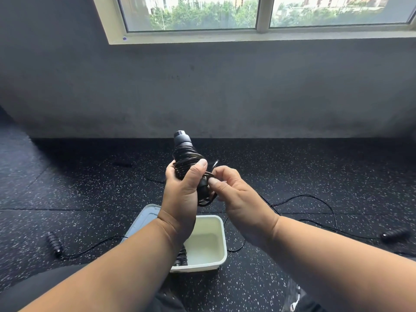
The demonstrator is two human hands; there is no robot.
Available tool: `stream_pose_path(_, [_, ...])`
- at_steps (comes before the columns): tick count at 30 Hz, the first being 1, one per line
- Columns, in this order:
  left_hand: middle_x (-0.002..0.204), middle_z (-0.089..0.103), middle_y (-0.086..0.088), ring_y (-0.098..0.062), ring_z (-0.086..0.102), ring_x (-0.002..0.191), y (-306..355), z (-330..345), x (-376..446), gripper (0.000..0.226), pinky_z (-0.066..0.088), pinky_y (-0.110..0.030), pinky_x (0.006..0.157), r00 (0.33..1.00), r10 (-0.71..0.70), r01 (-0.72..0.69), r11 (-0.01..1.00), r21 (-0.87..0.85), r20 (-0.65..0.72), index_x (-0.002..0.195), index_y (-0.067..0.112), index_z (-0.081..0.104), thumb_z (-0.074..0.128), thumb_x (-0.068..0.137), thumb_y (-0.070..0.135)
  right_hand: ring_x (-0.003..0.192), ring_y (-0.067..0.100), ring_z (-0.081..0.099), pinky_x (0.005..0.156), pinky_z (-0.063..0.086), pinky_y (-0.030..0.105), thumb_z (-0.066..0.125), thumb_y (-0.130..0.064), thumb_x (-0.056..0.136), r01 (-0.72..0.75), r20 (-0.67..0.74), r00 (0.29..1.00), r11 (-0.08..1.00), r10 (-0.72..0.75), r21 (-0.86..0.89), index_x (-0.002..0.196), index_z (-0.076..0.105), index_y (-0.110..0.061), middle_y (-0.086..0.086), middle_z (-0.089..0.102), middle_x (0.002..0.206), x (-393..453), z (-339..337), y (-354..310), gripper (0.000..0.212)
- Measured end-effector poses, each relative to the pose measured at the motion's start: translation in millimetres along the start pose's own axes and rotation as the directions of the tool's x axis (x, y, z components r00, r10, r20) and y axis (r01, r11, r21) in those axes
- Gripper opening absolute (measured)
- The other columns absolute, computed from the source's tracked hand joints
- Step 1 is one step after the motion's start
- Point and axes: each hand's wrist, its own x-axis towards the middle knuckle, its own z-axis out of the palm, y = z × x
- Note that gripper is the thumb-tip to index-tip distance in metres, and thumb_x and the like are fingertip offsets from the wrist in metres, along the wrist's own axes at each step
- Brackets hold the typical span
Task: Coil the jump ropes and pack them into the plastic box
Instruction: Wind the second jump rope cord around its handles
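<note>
At frame centre, the left hand (182, 190) gripped black ribbed jump-rope handles wound with thin black cord (185, 154), while the right hand (234, 192) pinched the cord's loose end. The white rectangular plastic box (221, 244) sat below on the speckled black rubber floor (90, 188).

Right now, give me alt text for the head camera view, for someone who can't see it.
A person's left hand grips black jump rope handles wound with cord while the right hand pinches the cord's loose end beside them. Below, an open white plastic box sits on a speckled black floor, with another rope lying uncoiled around it.
</note>
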Motion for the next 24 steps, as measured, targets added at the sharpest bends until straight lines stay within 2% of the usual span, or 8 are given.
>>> stream_pose_path(2, [0.087, 0.065, -0.001, -0.018, 0.065, 0.077, 0, -1, 1, 0.058, 0.059, -0.036, 0.064, 1.000, -0.012, 0.012, 1.000, -0.020, -0.027, 0.130, 0.013, 0.050, 0.079, 0.081, 0.027, 0.091, 0.014, 0.059, 0.084, 0.049, 0.023, 0.061, -0.031, 0.097, 0.000, -0.059, 0.998, 0.999, 0.002, 0.042, 0.097, 0.066, -0.022, 0.017, 0.060, 0.113, 3, 2, 4, 0.011])
stream_pose_path(4, [0.089, 0.066, -0.002, -0.019, 0.066, 0.079, -1, -2, 1, 0.056, 0.060, -0.038, 0.067, 0.997, -0.043, 0.041, 0.999, -0.027, -0.066, 0.133, 0.010, 0.050, 0.079, 0.086, 0.023, 0.089, 0.024, 0.064, 0.086, 0.055, 0.035, 0.065, -0.022, 0.098, 0.068, -0.104, 0.991, 0.984, -0.086, -0.164, 0.099, 0.068, -0.020, 0.014, 0.064, 0.109, 7, -1, 7, 0.004])
stream_pose_path(6, [0.099, 0.067, -0.008, -0.025, 0.067, 0.089, -4, -3, 1, 0.057, 0.060, -0.046, 0.078, 0.992, -0.063, 0.061, 0.998, -0.025, -0.106, 0.136, 0.009, 0.051, 0.079, 0.088, 0.021, 0.084, 0.019, 0.063, 0.083, 0.055, 0.036, 0.068, -0.018, 0.096, 0.145, -0.062, 0.981, 0.905, -0.184, -0.399, 0.101, 0.070, -0.022, 0.001, 0.065, 0.099, 9, -5, 11, 0.006])
stream_pose_path(9, [0.107, 0.066, -0.012, -0.030, 0.067, 0.097, -8, -4, -1, 0.063, 0.059, -0.054, 0.088, 0.988, -0.075, 0.076, 0.997, -0.001, -0.135, 0.132, 0.011, 0.053, 0.080, 0.078, 0.029, 0.084, 0.009, 0.060, 0.081, 0.053, 0.030, 0.067, -0.018, 0.095, 0.216, -0.002, 0.967, 0.824, -0.254, -0.523, 0.105, 0.071, -0.020, -0.007, 0.064, 0.095, 8, -7, 14, 0.010])
stream_pose_path(12, [0.106, 0.067, -0.014, -0.033, 0.067, 0.096, -8, -4, 0, 0.058, 0.058, -0.057, 0.091, 0.991, -0.077, 0.078, 0.997, 0.002, -0.105, 0.129, 0.012, 0.055, 0.078, 0.079, 0.028, 0.084, 0.010, 0.057, 0.081, 0.051, 0.035, 0.062, -0.021, 0.095, 0.236, -0.007, 0.960, 0.821, -0.281, -0.520, 0.102, 0.067, -0.018, -0.005, 0.062, 0.094, 10, -7, 15, 0.009])
stream_pose_path(15, [0.099, 0.068, -0.010, -0.028, 0.068, 0.091, -8, -3, 1, 0.055, 0.060, -0.049, 0.084, 0.996, -0.066, 0.067, 0.998, 0.011, -0.068, 0.128, 0.012, 0.056, 0.078, 0.080, 0.028, 0.090, 0.017, 0.057, 0.085, 0.050, 0.039, 0.055, -0.025, 0.098, 0.216, 0.008, 0.970, 0.850, -0.242, -0.480, 0.099, 0.064, -0.017, 0.002, 0.061, 0.096, 12, -8, 12, 0.012])
stream_pose_path(20, [0.087, 0.067, -0.004, -0.020, 0.067, 0.076, -7, -4, 5, 0.043, 0.060, -0.039, 0.067, 0.996, -0.063, 0.065, 0.998, 0.020, -0.059, 0.127, 0.013, 0.053, 0.077, 0.092, 0.019, 0.096, 0.013, 0.053, 0.089, 0.043, 0.025, 0.046, -0.032, 0.102, 0.146, 0.080, 0.989, 0.909, -0.124, -0.391, 0.094, 0.061, -0.020, 0.002, 0.056, 0.102, 9, -10, 5, 0.021])
stream_pose_path(24, [0.082, 0.064, -0.002, -0.018, 0.065, 0.072, -9, -7, 6, 0.029, 0.058, -0.037, 0.063, 0.994, -0.080, 0.080, 0.997, -0.002, -0.075, 0.122, 0.015, 0.054, 0.070, 0.097, 0.016, 0.101, 0.009, 0.054, 0.095, 0.043, 0.023, 0.049, -0.036, 0.099, 0.044, 0.147, 0.989, 0.966, -0.006, -0.256, 0.097, 0.064, -0.021, 0.002, 0.055, 0.110, 7, -7, 1, 0.022])
